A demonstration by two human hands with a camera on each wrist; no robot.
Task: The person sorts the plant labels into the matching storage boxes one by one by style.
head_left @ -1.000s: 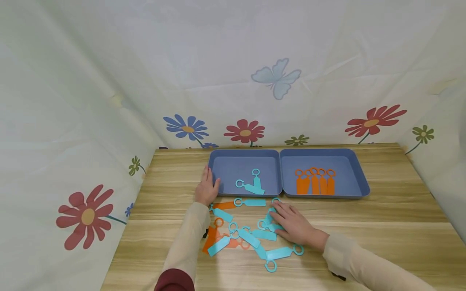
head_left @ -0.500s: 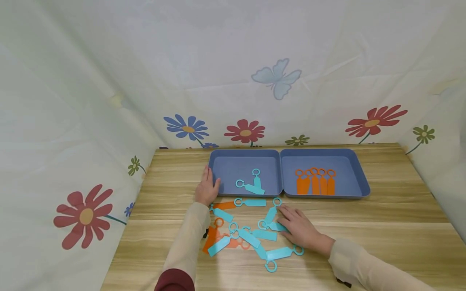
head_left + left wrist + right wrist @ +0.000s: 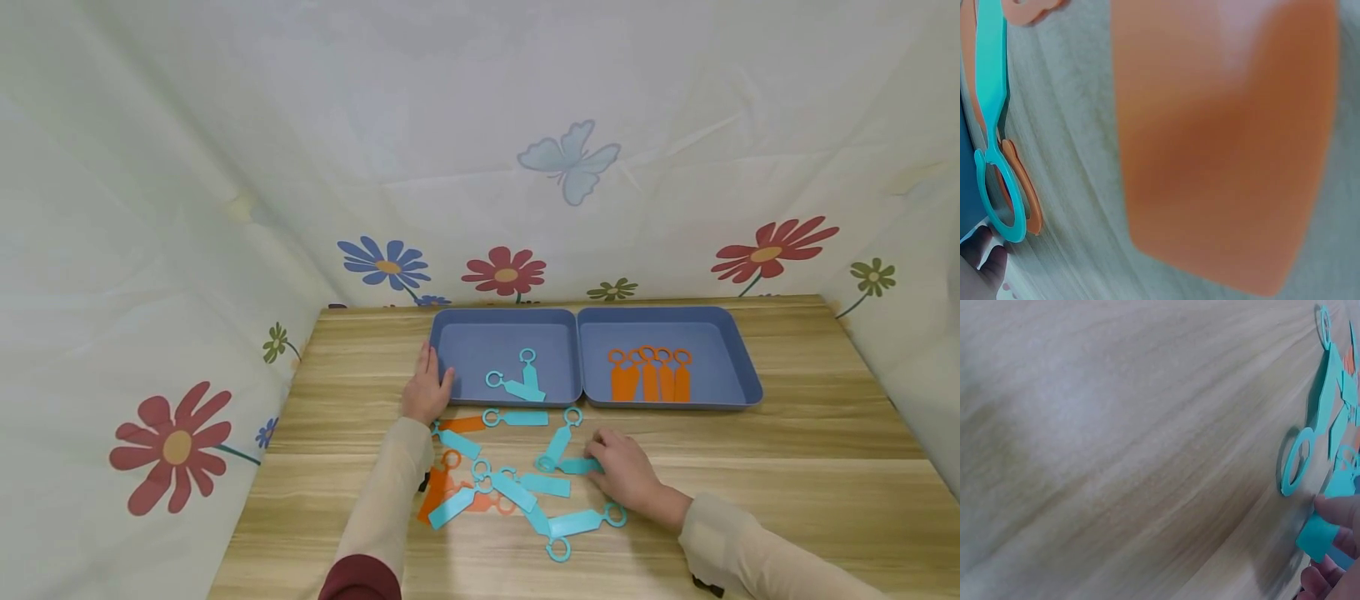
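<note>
My left hand (image 3: 427, 393) rests on the left wall of the left blue-grey tray (image 3: 472, 342), fingers straight along it and thumb at the rim. To the right, my right hand (image 3: 628, 471) pinches the flat end of a turquoise tag with an open ring (image 3: 579, 467). The right wrist view shows thumb and fingers on either side of this turquoise tag (image 3: 1317, 539); its ring end overlaps another turquoise tag (image 3: 559, 442). Several more turquoise tags (image 3: 576, 523) and a few orange tags (image 3: 435, 492) lie scattered on the table between the hands.
Two turquoise tags (image 3: 531, 379) lie in the left tray. Against it stands a second blue-grey tray (image 3: 712, 358), holding several orange tags (image 3: 666, 382) in a row. The wooden table (image 3: 817, 433) ends at a white flowered cloth (image 3: 420, 167) behind and at the sides.
My right hand has drawn back to the right, uncovering a turquoise tag, and its fingers have curled onto the end of another. The left hand stays in place.
</note>
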